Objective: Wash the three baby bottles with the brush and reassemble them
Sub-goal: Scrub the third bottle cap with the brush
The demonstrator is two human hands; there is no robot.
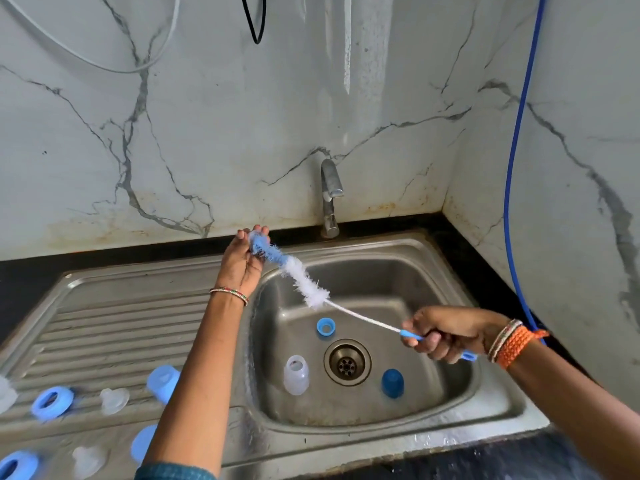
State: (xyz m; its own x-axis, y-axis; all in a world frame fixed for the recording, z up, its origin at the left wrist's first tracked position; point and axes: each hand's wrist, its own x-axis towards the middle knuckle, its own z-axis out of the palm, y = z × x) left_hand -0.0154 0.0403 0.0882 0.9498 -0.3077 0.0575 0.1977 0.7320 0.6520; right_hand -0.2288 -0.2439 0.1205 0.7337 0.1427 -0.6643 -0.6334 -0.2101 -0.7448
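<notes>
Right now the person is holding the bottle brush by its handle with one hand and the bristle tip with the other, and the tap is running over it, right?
Not quite. The head view shows no water coming from the tap. The rest holds: the right hand grips the handle of the bottle brush, and the left hand holds the bristle tip, above the sink.

A steel sink [398, 436] is being set in a black counter [20, 271]; rings [52, 401], nipples [114, 400] and caps [162, 377] are being carried on its drainboard, left of the left arm.
</notes>
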